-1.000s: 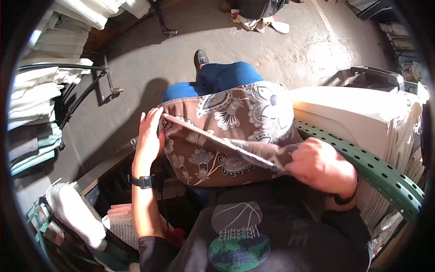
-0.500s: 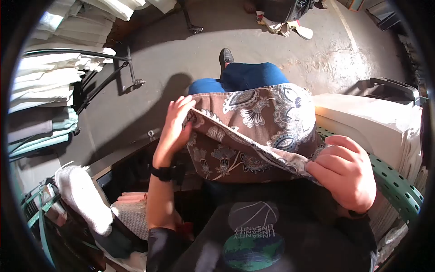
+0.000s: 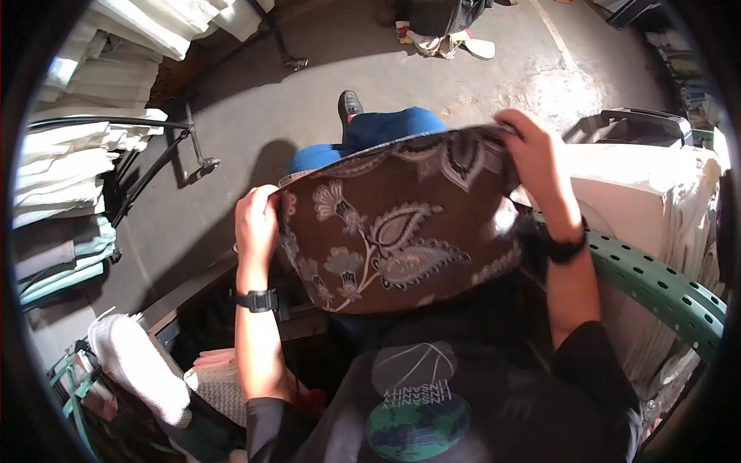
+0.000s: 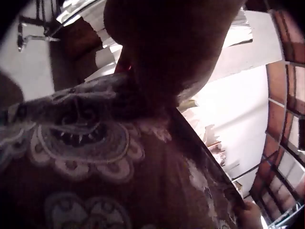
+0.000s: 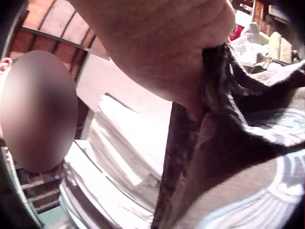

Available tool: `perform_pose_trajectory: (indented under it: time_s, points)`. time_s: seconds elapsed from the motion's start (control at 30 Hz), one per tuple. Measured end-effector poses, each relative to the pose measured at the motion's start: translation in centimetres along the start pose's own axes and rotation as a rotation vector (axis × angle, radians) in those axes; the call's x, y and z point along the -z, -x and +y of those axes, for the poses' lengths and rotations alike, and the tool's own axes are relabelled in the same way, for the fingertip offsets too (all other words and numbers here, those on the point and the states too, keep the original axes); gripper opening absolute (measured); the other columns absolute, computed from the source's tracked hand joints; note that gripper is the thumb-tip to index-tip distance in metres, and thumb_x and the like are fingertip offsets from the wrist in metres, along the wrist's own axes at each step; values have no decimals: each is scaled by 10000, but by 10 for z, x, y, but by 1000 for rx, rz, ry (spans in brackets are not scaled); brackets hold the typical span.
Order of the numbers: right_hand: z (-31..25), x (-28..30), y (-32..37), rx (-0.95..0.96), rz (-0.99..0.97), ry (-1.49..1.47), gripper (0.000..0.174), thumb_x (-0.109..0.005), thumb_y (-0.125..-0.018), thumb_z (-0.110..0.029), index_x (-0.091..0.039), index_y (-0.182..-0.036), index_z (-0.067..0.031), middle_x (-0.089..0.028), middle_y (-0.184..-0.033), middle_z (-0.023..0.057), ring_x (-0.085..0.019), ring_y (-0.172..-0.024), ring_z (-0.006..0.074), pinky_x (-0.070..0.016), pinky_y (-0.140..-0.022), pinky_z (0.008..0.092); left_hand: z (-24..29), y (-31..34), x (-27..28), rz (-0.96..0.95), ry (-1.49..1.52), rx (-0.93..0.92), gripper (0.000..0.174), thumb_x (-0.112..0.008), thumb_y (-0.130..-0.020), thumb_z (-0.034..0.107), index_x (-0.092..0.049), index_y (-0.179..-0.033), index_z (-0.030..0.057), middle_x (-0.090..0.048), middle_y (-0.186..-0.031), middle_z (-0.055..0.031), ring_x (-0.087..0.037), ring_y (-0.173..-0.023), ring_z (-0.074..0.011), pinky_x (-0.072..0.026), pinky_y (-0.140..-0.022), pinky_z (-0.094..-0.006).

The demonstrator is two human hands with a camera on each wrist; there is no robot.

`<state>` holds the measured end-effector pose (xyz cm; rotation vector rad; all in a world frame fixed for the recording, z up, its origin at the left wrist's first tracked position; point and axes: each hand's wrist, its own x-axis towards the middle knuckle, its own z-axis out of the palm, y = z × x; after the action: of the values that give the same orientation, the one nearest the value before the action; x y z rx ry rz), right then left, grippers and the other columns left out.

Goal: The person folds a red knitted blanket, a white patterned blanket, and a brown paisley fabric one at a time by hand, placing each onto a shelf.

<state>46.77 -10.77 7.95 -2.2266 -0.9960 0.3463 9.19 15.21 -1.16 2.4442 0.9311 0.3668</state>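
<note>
A brown cloth with white and blue floral print (image 3: 394, 231) is spread over the person's lap in the head view. The left hand (image 3: 257, 224) pinches its left corner. At its upper right corner the right hand (image 3: 536, 154) grips the edge, raised above the knees. In the left wrist view the left hand (image 4: 171, 47) is dark over the cloth (image 4: 86, 157), its fingertips hidden. The right wrist view has the right hand (image 5: 162, 43) with fingers curled on the bunched cloth edge (image 5: 224, 90).
Folded white cloths (image 3: 62, 170) are stacked at the left. A green perforated metal bar (image 3: 656, 285) and a white stack (image 3: 617, 177) stand at the right. A white padded thing (image 3: 139, 370) lies at lower left; a black bag (image 3: 440, 17) is on the floor ahead.
The right hand has moved up and away from the body, carrying its cloth corner from near the waist to above the knees. The folded-over edge is now spread out. The left hand keeps its corner.
</note>
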Motion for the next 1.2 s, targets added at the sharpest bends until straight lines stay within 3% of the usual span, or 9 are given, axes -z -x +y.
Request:
perform_pose_trajectory:
  time_s: [0.1,0.17,0.3,0.4,0.67,0.7,0.87,1.1,1.2]
  points:
    - [101,-72,-27,-16,-173,-5,236,-702,-926,-249,-735,-1086,-79,-730,-1001,197,-700,-957,402,-548,-842,414,-3,3,-32,42,49,85,124,-645,-953,35,-673,-1070,5,-707,-997,-199,-679,-952,-409,-543,-845,-465]
    - [88,-68,-15,-65,-239,63,316,-740,-919,-273,-712,-1156,-65,-732,-1007,212,-700,-936,398,-548,-844,422,-11,13,-43,20,94,194,286,-663,-975,80,-614,-1243,-5,-662,-1216,-228,-640,-1149,-398,-508,-1005,-459]
    - [96,-49,11,-281,-161,-284,483,-799,-912,-305,-643,-1255,-3,-722,-983,164,-679,-890,271,-542,-811,383,12,32,-30,54,110,378,615,-726,-980,172,-451,-1491,-29,-457,-1551,-259,-439,-1456,-394,-373,-1218,-469]
    - [111,-37,22,-435,-247,-444,540,-819,-906,-348,-616,-1202,55,-699,-983,102,-627,-924,158,-525,-788,330,36,56,-28,72,38,242,714,-748,-971,194,-385,-1551,-10,-388,-1604,-267,-386,-1492,-422,-341,-1237,-504]
    - [90,-39,17,-481,184,-435,286,-639,-1012,-192,-657,-1178,40,-737,-942,113,-638,-816,191,-533,-797,355,74,78,-33,-193,92,218,789,-705,-997,299,-294,-1632,74,-213,-1682,-307,-233,-1560,-477,-258,-1266,-540]
    - [97,-44,12,-524,259,-640,341,-641,-1020,-226,-655,-1240,34,-740,-1006,104,-640,-869,176,-529,-822,349,76,77,-29,-217,93,227,787,-698,-1001,305,-291,-1632,72,-211,-1683,-306,-230,-1561,-475,-255,-1268,-538]
    - [74,-42,22,-380,128,-46,647,-654,-1014,-289,-422,-1516,47,-616,-1382,280,-604,-1286,357,-468,-1085,436,91,80,-29,-217,-84,175,826,-718,-962,269,-283,-1623,32,-235,-1673,-298,-250,-1550,-468,-221,-1266,-598]
    - [31,2,102,7,-138,231,449,-689,-988,-334,-640,-1231,40,-675,-1183,274,-635,-1125,460,-522,-974,492,135,98,2,-538,38,-10,914,-884,-755,261,-463,-1536,42,-306,-1669,-243,-254,-1554,-451,-181,-1275,-604]
    - [20,23,125,-316,-516,316,387,-696,-982,-361,-648,-1021,21,-673,-1033,243,-644,-1015,454,-528,-872,506,154,94,13,-628,94,-91,973,-931,-673,360,-511,-1489,36,-417,-1586,-231,-317,-1515,-447,-185,-1261,-626]
